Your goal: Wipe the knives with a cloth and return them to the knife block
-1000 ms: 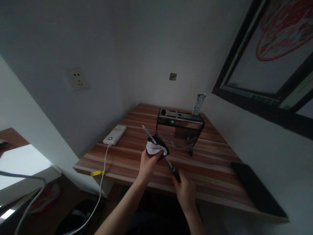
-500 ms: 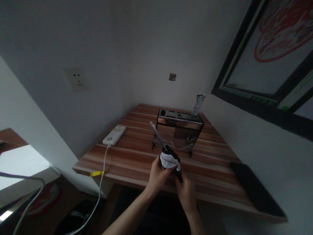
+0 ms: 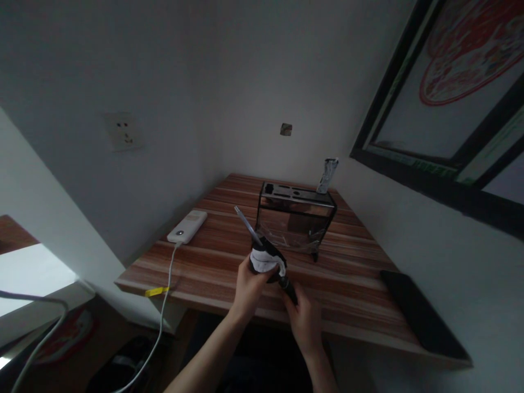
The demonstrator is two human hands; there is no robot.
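Above the table's front edge, my left hand (image 3: 248, 289) is wrapped around a black-and-white bundle (image 3: 264, 260) that looks like cloth, with the thumb pressed on its white part. A thin silvery rod (image 3: 248, 225) sticks out of the bundle's top, tilted up to the left. From its lower right comes a black handle (image 3: 289, 290), and my right hand (image 3: 306, 315) has its fingers closed on the end of that. Dim light hides the bundle's details. Just beyond stands a black-framed slotted rack (image 3: 297, 194), with a wrapped upright piece (image 3: 327, 176) at its right end.
A white power bank (image 3: 187, 227) lies at the left of the wood-grain table (image 3: 347, 289), its white cable (image 3: 166, 295) hanging over the edge near a yellow tag (image 3: 156, 291). A dark flat slab (image 3: 423, 316) lies along the right edge. Walls border the back and right.
Both hands and the bundle have shifted left in view. My right hand has drawn away from the left, so more of the black handle shows between them. The whole view has shifted slightly.
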